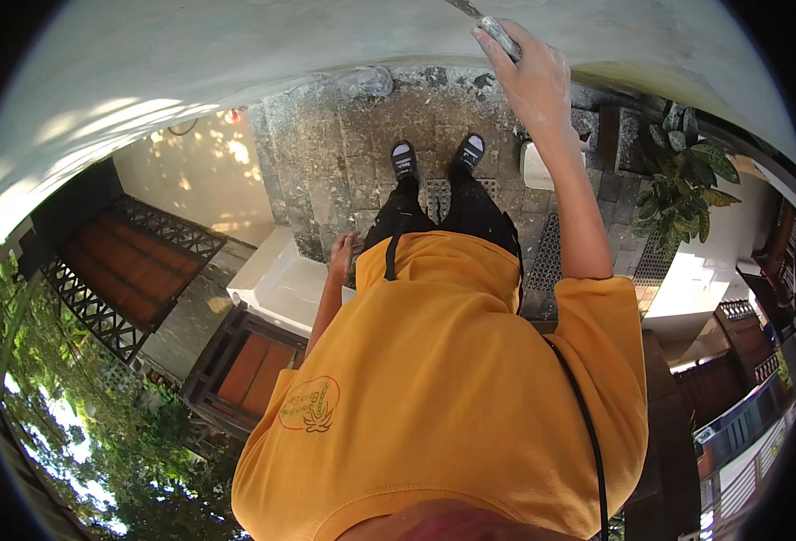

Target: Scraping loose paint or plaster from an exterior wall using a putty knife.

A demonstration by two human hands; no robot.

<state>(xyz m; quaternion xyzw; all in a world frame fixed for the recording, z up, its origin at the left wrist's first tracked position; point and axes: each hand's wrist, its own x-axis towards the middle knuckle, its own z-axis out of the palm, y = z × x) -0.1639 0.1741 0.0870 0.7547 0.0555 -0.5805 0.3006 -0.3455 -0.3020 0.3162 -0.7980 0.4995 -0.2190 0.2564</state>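
Note:
My right hand point(533, 74), dusted with white powder, is raised at the top of the view and closed around the whitish, smeared handle of a scraper or putty knife point(503, 39). The tool's metal blade points up and left over the pale wall point(344, 30); its tip is cut off by the picture's edge, and I cannot tell whether it touches the wall. Low at my left side hangs my left hand point(345, 249), its fingers loosely bent. Nothing shows in it, though its palm is partly hidden. A white basin or tub point(290, 274) is just beside it.
Clear plastic point(369, 81) lies at the wall's foot on splattered paving point(330, 149). A white container point(536, 167) stands right of my feet. Farther right are a leafy plant point(689, 169) and perforated mats point(545, 260). A dark-framed gate or panel point(134, 264) is at the left.

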